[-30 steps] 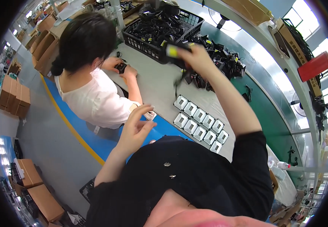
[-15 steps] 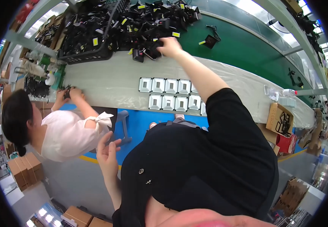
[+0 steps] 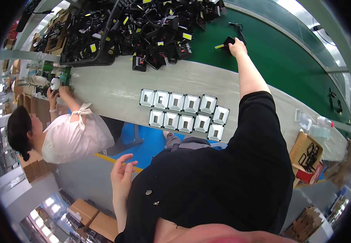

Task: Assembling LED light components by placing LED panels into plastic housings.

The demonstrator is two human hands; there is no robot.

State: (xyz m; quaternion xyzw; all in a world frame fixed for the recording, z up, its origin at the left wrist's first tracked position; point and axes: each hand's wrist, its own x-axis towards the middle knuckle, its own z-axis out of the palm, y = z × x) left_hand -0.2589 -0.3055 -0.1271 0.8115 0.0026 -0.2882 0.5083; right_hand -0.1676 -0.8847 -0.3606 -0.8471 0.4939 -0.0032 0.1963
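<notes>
Far out over the green belt, my right hand [image 3: 238,47] has its fingers closed at the right edge of a small black box [image 3: 227,41] with a yellow tab and a black cable [image 3: 238,29]. My left hand [image 3: 122,174] hangs in the air beside my body, holding nothing, its fingers apart and loosely curled. Between me and the belt, two rows of square black-framed housings [image 3: 176,101] with silvery reflectors lie on the film-covered tabletop [image 3: 110,81]. A heap of black cabled boxes [image 3: 159,36] with yellow patches is piled left of my right hand.
A black crate [image 3: 106,56] full of similar parts stands at the far left. A co-worker in a white top [image 3: 76,133] works at the table's left end. Right are a cardboard box [image 3: 306,154] of black frames and a clear bottle [image 3: 324,121].
My right hand has left the heap and moved right to the separate black box on the belt. My left hand stays low, open. The co-worker's hands have shifted farther left.
</notes>
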